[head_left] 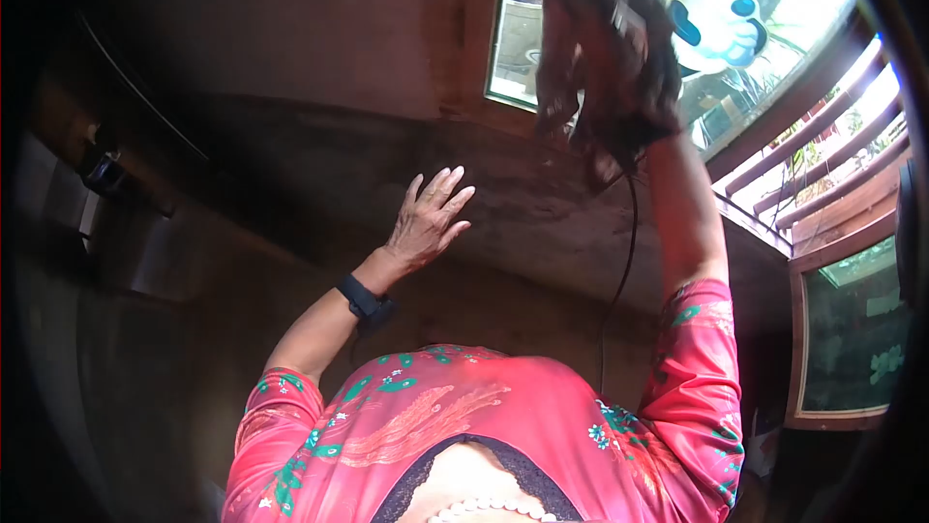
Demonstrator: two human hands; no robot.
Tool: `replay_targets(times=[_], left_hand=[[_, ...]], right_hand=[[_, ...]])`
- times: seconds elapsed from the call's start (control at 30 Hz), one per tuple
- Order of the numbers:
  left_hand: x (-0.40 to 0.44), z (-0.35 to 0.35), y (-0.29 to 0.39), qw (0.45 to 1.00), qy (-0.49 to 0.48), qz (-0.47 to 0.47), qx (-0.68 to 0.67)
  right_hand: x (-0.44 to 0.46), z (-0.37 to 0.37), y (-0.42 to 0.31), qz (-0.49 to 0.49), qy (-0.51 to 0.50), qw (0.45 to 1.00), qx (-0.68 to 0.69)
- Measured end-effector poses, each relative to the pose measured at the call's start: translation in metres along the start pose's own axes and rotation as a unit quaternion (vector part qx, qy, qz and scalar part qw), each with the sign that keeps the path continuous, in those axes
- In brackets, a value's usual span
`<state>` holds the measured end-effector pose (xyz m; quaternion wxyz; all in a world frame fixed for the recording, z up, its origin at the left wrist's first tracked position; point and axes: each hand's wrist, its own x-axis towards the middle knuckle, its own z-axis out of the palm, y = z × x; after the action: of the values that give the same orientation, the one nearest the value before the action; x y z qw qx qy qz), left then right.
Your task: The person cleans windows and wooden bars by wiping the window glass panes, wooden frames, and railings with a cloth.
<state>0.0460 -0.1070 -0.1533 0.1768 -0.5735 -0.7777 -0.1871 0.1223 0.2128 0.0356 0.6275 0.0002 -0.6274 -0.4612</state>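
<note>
My left hand (422, 225) is raised in mid-view with its fingers apart and nothing in it. A dark wristband (365, 299) sits on that wrist. Up at the window, my right hand (639, 88) is in shadow and smeared by motion, with a dark rag (571, 25) bunched in and around it. Its fingers are mostly hidden by the rag. Behind the rag is the window glass (735, 102), bearing a white cartoon-animal sticker (740, 5). Whether the rag touches the glass I cannot tell.
A wooden frame (474, 39) borders the glass. Wooden slats (823, 141) and a second framed pane (852, 329) stand at the right. A thin black cable (624, 271) hangs below my right wrist. A dark object (102, 173) is on the far left.
</note>
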Motion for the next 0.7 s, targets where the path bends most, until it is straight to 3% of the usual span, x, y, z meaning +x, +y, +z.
replay_targets(times=[0.03, 0.1, 0.17, 0.33, 0.5, 0.53, 0.6, 0.63, 0.7], left_hand=[[-0.009, -0.002, -0.002, 1.0, 0.002, -0.006, 0.003], [-0.025, -0.011, -0.008, 0.999, 0.002, -0.037, 0.0], [-0.044, -0.018, -0.013, 0.998, 0.022, -0.052, -0.01], [-0.105, -0.013, -0.031, 0.987, 0.038, -0.151, -0.032], [-0.176, 0.002, -0.015, 0.967, -0.001, -0.25, -0.042], [-0.187, 0.002, -0.009, 0.959, -0.025, -0.28, -0.043], [-0.208, 0.002, 0.001, 0.949, -0.051, -0.308, -0.043], [-0.21, 0.003, -0.006, 0.943, -0.057, -0.326, -0.039], [-0.224, 0.003, -0.003, 0.934, -0.073, -0.349, -0.037]], right_hand=[[0.008, 0.016, -0.005, 0.001, 0.038, 0.993, -0.109], [0.041, 0.033, -0.004, 0.054, -0.021, 0.998, 0.03], [0.061, 0.036, -0.01, 0.159, -0.114, 0.955, 0.223], [0.022, 0.007, -0.075, 0.226, -0.196, 0.866, 0.4], [-0.042, -0.035, -0.108, 0.261, -0.246, 0.721, 0.592], [-0.05, -0.043, -0.105, 0.261, -0.246, 0.722, 0.592], [-0.064, -0.056, -0.093, 0.407, -0.409, 0.534, 0.618], [-0.068, -0.055, -0.088, 0.43, -0.402, 0.509, 0.628], [-0.065, -0.052, -0.073, 0.415, -0.355, 0.536, 0.644]])
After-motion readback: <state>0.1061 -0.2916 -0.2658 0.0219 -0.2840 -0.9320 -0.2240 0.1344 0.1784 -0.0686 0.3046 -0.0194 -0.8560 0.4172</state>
